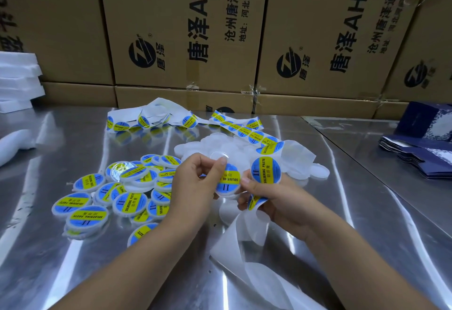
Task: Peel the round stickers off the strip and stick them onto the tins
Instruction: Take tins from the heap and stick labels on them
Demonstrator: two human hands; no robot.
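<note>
Near the worktop (73, 273) front edge, the left hand (195, 182) is gripping a stickered tin (228, 183), the right hand (276, 199) is pinching the strip (247, 233); many labelled tins (129, 202) are lying done, bare tins (220, 145) are waiting.

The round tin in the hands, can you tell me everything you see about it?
The tin is small, round, flat and white, plastic-looking. A blue sticker with a yellow band reading SOLDERING PASTE covers its face. The left hand pinches its rim, holding it tilted above the metal table. A fingertip of the right hand, which grips the sticker strip, touches its right edge.
</note>
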